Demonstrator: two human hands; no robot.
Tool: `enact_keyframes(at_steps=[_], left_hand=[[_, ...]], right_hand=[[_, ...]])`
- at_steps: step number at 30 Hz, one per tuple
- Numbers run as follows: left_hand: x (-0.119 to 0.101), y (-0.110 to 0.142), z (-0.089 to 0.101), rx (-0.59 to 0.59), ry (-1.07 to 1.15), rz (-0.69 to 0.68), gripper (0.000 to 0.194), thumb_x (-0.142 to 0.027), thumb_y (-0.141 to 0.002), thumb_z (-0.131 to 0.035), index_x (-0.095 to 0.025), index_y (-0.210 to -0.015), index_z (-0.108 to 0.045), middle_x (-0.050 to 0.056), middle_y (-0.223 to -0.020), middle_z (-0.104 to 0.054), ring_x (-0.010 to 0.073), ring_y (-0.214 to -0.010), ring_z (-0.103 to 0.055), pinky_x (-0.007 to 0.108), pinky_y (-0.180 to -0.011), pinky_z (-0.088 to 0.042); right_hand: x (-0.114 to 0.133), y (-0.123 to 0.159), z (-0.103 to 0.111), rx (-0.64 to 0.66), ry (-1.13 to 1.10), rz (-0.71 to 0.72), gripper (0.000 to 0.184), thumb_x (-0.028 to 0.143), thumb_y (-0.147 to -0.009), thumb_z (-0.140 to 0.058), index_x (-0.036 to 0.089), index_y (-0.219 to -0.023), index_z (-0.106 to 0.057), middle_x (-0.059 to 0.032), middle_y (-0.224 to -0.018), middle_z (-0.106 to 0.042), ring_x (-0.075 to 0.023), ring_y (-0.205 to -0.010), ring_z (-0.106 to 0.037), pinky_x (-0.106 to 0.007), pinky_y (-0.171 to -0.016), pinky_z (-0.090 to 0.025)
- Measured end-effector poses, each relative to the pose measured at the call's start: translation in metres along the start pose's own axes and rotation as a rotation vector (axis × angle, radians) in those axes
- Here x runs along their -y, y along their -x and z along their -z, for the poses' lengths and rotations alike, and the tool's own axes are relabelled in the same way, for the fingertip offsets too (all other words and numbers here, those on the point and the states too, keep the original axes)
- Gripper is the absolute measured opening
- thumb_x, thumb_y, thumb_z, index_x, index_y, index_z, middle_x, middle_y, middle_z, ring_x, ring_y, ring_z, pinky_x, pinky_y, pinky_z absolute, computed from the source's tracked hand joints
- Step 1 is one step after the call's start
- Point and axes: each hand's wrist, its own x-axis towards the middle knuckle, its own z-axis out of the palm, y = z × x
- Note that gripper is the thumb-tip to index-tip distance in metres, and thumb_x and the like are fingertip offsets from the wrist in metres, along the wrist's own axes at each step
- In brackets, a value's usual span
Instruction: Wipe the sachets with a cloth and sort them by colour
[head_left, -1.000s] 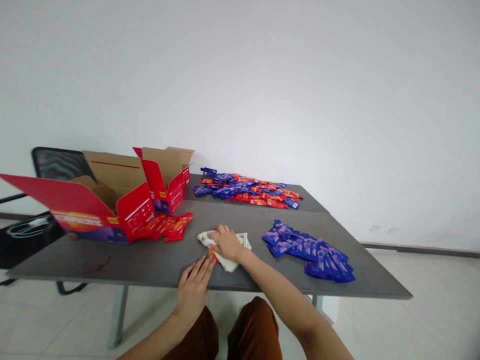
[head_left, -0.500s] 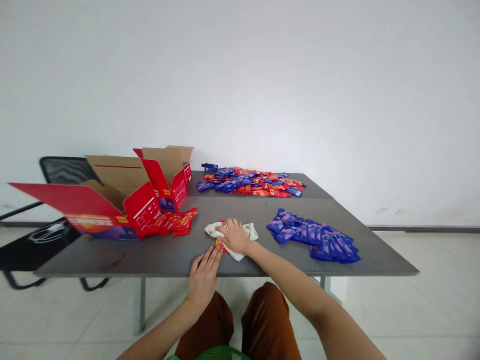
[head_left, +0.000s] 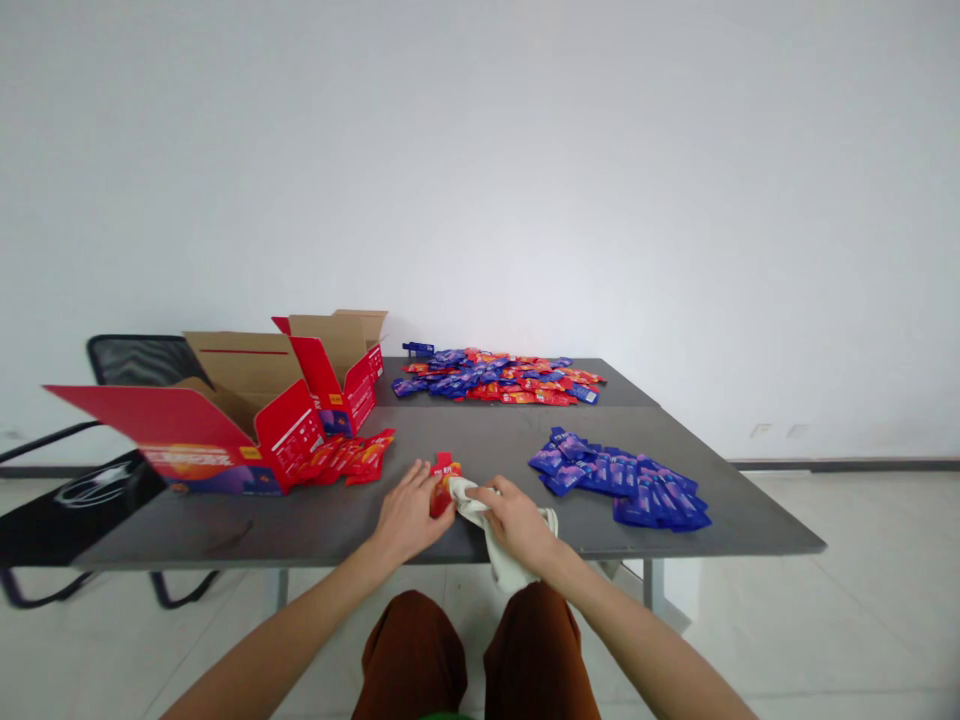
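**View:** head camera, looking forward and down across a dark-grey table top [head_left: 480, 445], 12 o'clock at the far end.

**Left hand [head_left: 409, 515]:** half closed, fingertips and thumb gripping a narrow red foil sachet [head_left: 445, 484].

**Sachet place:** tilted up off the table top, between both hands, touching the cloth.

**Right hand [head_left: 517, 518]:** closed around a crumpled off-white cloth [head_left: 504, 555], one end hanging over the near table edge.

**Cartons, 10 o'clock:** a nearer open cardboard carton with red printed flaps [head_left: 289, 430] and a farther open cardboard carton with red printed flaps [head_left: 337, 385], flaps splayed, brown inner walls showing, contents hidden from this angle.

**Beside cartons:** a loose row of red foil sachets [head_left: 345, 460], touching the nearer carton.

**Heaps:** a mixed heap of red and blue foil sachets [head_left: 495, 380] at 12 o'clock; a spread of blue foil sachets [head_left: 619, 480] at 2 o'clock.
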Motion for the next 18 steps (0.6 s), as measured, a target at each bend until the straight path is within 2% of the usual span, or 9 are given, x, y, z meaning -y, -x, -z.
enact_keyframes(at_steps=[3, 5, 8, 10, 12, 14, 16, 18], left_hand=[[-0.014, -0.006, -0.023, 0.052, -0.054, 0.023, 0.064, -0.047, -0.078, -0.051, -0.007, -0.127, -0.052, 0.023, -0.13, -0.052, 0.0325, -0.124, -0.046, 0.042, -0.098, -0.039], [-0.021, -0.01, -0.032, 0.086, -0.094, 0.083, 0.056, -0.039, -0.084, -0.044, -0.003, -0.126, -0.05, 0.027, -0.121, -0.056, 0.0326, -0.111, -0.056, 0.042, -0.089, -0.045], [-0.02, -0.019, -0.029, 0.111, -0.1, 0.216, 0.04, -0.018, -0.087, -0.034, 0.0, -0.119, -0.051, 0.025, -0.097, -0.064, 0.0277, -0.086, -0.066, 0.038, -0.073, -0.05], [-0.012, -0.025, -0.022, 0.09, -0.038, 0.309, 0.033, -0.014, -0.087, -0.035, -0.003, -0.112, -0.054, 0.021, -0.089, -0.065, 0.0254, -0.081, -0.067, 0.035, -0.072, -0.049], [-0.002, -0.028, -0.015, 0.038, 0.125, 0.36, 0.026, -0.019, -0.086, -0.043, -0.007, -0.105, -0.056, 0.017, -0.091, -0.066, 0.024, -0.085, -0.066, 0.032, -0.075, -0.048], [0.006, -0.028, -0.014, 0.021, 0.442, 0.384, 0.024, -0.024, -0.083, -0.05, -0.007, -0.098, -0.058, 0.014, -0.092, -0.067, 0.0228, -0.088, -0.064, 0.029, -0.075, -0.047], [0.008, -0.026, -0.02, 0.07, 0.826, 0.434, 0.027, -0.026, -0.083, -0.046, -0.004, -0.094, -0.058, 0.012, -0.088, -0.067, 0.0212, -0.083, -0.064, 0.026, -0.068, -0.046], [0.006, -0.022, -0.029, 0.135, 1.101, 0.495, 0.034, -0.026, -0.085, -0.037, -0.002, -0.098, -0.056, 0.011, -0.083, -0.067, 0.0182, -0.074, -0.064, 0.023, -0.059, -0.045]], right_hand=[[0.001, 0.004, 0.015, -0.115, -0.046, -0.066, 0.047, 0.008, -0.087, -0.04, 0.029, -0.127, -0.051, -0.0047, -0.104, -0.052, -0.016, -0.095, -0.053, -0.026, -0.084, -0.041], [0.004, 0.003, 0.023, -0.2, -0.073, -0.081, 0.049, 0.006, -0.086, -0.04, 0.028, -0.128, -0.051, -0.005, -0.105, -0.052, -0.016, -0.094, -0.054, -0.026, -0.084, -0.042], [0.013, -0.004, 0.026, -0.295, -0.111, -0.072, 0.05, 0.007, -0.085, -0.04, 0.028, -0.129, -0.05, -0.0048, -0.107, -0.053, -0.0158, -0.093, -0.054, -0.026, -0.083, -0.043], [0.022, -0.01, 0.021, -0.311, -0.154, -0.04, 0.049, 0.007, -0.085, -0.04, 0.028, -0.129, -0.05, -0.0051, -0.108, -0.053, -0.0165, -0.096, -0.053, -0.027, -0.085, -0.043], [0.031, -0.018, 0.012, -0.29, -0.208, 0.004, 0.047, 0.008, -0.086, -0.04, 0.028, -0.128, -0.052, -0.0055, -0.109, -0.053, -0.0174, -0.1, -0.052, -0.028, -0.088, -0.042], [0.038, -0.026, -0.003, -0.255, -0.234, 0.034, 0.045, 0.01, -0.087, -0.041, 0.027, -0.127, -0.052, -0.0056, -0.11, -0.053, -0.0179, -0.102, -0.05, -0.028, -0.09, -0.041], [0.042, -0.035, -0.02, -0.219, -0.203, 0.023, 0.044, 0.012, -0.087, -0.043, 0.028, -0.128, -0.052, -0.0058, -0.11, -0.052, -0.0182, -0.103, -0.049, -0.028, -0.09, -0.04], [0.043, -0.043, -0.036, -0.176, -0.122, -0.037, 0.045, 0.012, -0.087, -0.043, 0.028, -0.129, -0.051, -0.007, -0.109, -0.052, -0.0197, -0.102, -0.048, -0.029, -0.089, -0.039]])
